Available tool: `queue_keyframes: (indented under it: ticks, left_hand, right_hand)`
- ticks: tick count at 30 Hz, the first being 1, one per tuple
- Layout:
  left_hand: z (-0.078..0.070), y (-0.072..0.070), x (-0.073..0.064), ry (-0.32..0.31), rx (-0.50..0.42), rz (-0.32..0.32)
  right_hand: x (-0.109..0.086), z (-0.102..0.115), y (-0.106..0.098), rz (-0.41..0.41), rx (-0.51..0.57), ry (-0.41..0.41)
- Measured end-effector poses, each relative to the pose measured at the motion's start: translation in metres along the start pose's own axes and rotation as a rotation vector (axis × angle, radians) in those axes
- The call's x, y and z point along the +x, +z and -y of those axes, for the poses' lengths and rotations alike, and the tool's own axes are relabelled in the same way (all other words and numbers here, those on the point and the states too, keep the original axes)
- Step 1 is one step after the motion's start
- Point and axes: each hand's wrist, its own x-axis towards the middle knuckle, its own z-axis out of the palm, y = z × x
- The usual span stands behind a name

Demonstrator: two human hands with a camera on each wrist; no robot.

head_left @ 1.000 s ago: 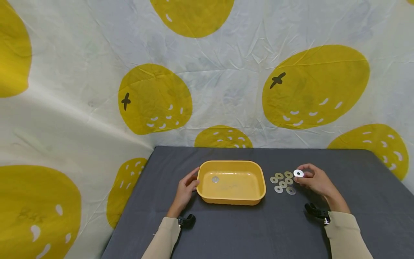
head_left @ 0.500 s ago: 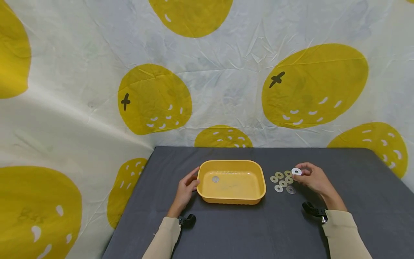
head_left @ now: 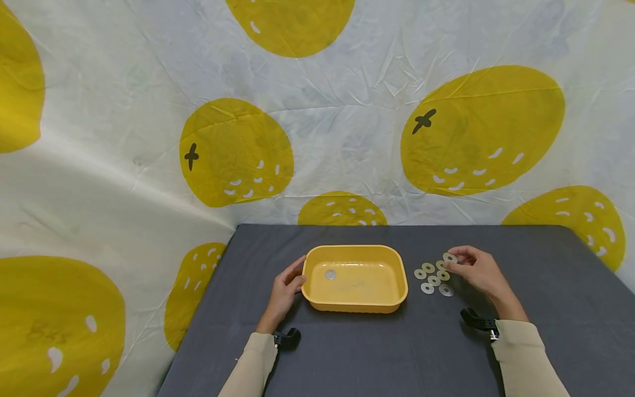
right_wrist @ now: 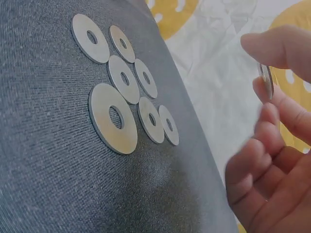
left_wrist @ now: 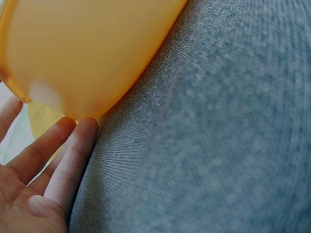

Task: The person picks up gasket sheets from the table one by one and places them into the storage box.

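Note:
A flat metal washer (head_left: pixel 450 257) is pinched between the thumb and finger of my right hand (head_left: pixel 481 273), raised off the table beside the other washers. In the right wrist view that washer (right_wrist: pixel 266 80) shows nearly edge-on. Several washers (head_left: pixel 434 281) lie flat in a cluster under and left of this hand. My left hand (head_left: pixel 284 292) touches the left end of a yellow rectangular plastic tub (head_left: pixel 354 306). The left wrist view has its fairly straight fingers (left_wrist: pixel 68 165) against the tub's outer wall (left_wrist: pixel 97 58). One washer (head_left: pixel 330 274) lies inside the tub, toward its left end.
Dark grey cloth covers the table (head_left: pixel 367 353). A pale curtain (head_left: pixel 342 143) printed with yellow fruit hangs behind the table and along its left side. Black bands (head_left: pixel 478 320) are worn on both wrists.
My right hand has shifted slightly left and up with the pinched washer, whose face now looks duller. My left hand and the tub stay in place.

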Motion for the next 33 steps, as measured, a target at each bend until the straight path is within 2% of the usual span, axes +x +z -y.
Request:
queue_keyframes:
  ticks: [5, 14, 23, 33]
  left_hand:
    - [0.000, 0.000, 0.000, -0.001, -0.004, 0.002]
    - [0.001, 0.000, 0.001, 0.000, -0.011, 0.002]
    - [-0.001, 0.001, -0.001, 0.004, -0.017, 0.006]
    - [-0.002, 0.000, 0.000, -0.007, -0.027, 0.014]
  right_hand:
    - [-0.001, 0.007, 0.001, -0.011, 0.014, -0.005]
    - [-0.001, 0.018, 0.006, -0.019, -0.013, -0.075]
    - [-0.002, 0.032, 0.014, 0.020, -0.003, -0.112]
    - [-0.003, 0.046, 0.027, 0.025, -0.040, -0.134]
